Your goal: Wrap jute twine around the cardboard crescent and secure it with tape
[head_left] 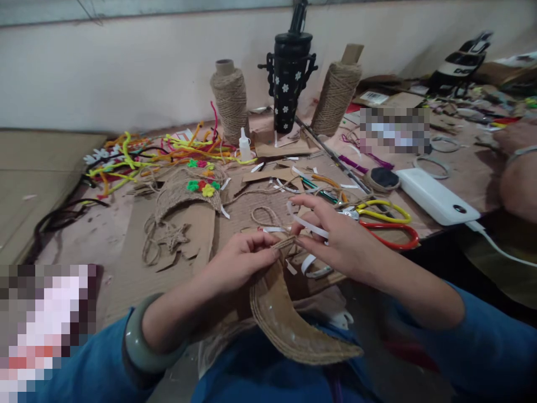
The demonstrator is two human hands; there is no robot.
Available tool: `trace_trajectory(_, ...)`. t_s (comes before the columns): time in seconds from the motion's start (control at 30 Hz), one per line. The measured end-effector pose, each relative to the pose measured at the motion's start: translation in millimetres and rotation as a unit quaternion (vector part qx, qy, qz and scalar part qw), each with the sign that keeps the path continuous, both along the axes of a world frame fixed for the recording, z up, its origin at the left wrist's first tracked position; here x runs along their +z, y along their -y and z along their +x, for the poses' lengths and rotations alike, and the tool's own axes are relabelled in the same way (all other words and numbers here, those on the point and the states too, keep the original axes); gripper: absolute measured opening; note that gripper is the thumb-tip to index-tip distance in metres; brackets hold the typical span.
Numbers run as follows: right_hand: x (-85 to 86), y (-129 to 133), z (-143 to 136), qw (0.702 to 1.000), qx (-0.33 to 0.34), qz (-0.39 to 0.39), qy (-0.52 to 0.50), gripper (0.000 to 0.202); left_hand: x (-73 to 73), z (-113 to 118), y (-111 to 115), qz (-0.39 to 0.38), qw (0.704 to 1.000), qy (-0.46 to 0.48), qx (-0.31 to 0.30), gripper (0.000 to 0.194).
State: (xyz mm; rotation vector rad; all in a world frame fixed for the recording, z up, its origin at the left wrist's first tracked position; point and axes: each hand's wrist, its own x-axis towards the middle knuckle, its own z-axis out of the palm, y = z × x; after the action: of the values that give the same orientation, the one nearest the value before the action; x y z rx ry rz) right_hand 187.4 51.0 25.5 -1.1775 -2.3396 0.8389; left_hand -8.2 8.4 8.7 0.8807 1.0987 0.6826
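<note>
Cardboard-covered tabletop [121, 282]. Above my lap: tan cardboard crescent [274, 302], brown twine edging [262, 327]. Left hand [241, 257] pinched upper tip; right hand [335, 229] pinched alongside, carrying narrow white strip [308, 225]. Edging likely needed laying flush.

Camera: riding on the person's head, looking forward and down
Blue clothing [235, 372]: lying nearest, filling the bottom centre
Left hand [241, 257] and right hand [331, 235]: showing close up, around the middle of the view
Worktable [117, 215]: stretching away beyond them, being seen at a slant from above
Wall [126, 73]: standing farthest off, closing the view along the top
Co-worker's arm [520, 182]: being cut by the right edge
</note>
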Motion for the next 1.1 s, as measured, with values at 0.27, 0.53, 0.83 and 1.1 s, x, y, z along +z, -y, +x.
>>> trace_trajectory(0.27, -0.5, -2.4, 3.3, 1.000, -0.003, 0.000, -0.006, 0.051, 2.3, 3.7, -1.4, -0.055, 0.996, 0.072, 0.023, 0.022)
trace_trajectory(0.53, 2.5, -4.8, 11.9, 0.998, 0.011, -0.030, -0.053, 0.047, 0.2, 2.3, -0.2, -0.056, 0.997, 0.048, 0.036, 0.018)
trace_trajectory(0.83, 15.2, -4.0, 19.0, 0.997, 0.059, 0.029, -0.047, 0.017, -4.9, 0.7, -2.4, -0.060, 0.996, 0.040, 0.046, 0.021)
trace_trajectory(1.1, 6.4, -0.1, 17.0, 0.997, 0.055, -0.002, -0.054, 0.029, -8.7, -1.7, -2.4, -0.062, 0.995, 0.050, 0.052, 0.021)
